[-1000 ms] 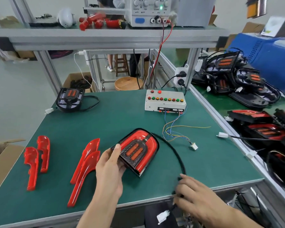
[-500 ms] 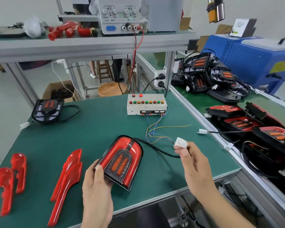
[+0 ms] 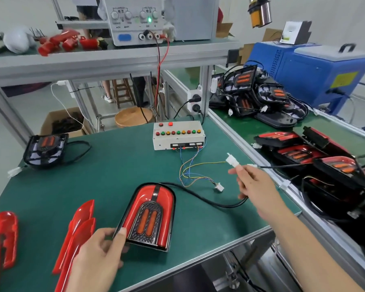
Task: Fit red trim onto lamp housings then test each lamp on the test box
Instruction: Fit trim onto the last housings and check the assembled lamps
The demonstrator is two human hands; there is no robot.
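Observation:
A lamp (image 3: 150,213) with red trim fitted lies on the green bench, and my left hand (image 3: 99,249) grips its near left corner. Its black cable (image 3: 209,200) runs right to my right hand (image 3: 253,186), which pinches the cable's white connector (image 3: 232,160) above the bench. The white test box (image 3: 178,134) with coloured buttons stands behind the lamp. Its thin wires end in a small white plug (image 3: 219,187) lying on the mat. Loose red trim pieces (image 3: 76,232) lie at the left.
More red trim (image 3: 2,239) lies at the far left edge. An untrimmed black lamp housing (image 3: 45,149) sits at the back left. Several lamps (image 3: 303,157) are piled on the right-hand bench. A power supply (image 3: 135,20) stands on the shelf above.
My right hand has picked the white connector up from below the bench edge and carried it up and to the right. The left hand keeps hold of the lamp.

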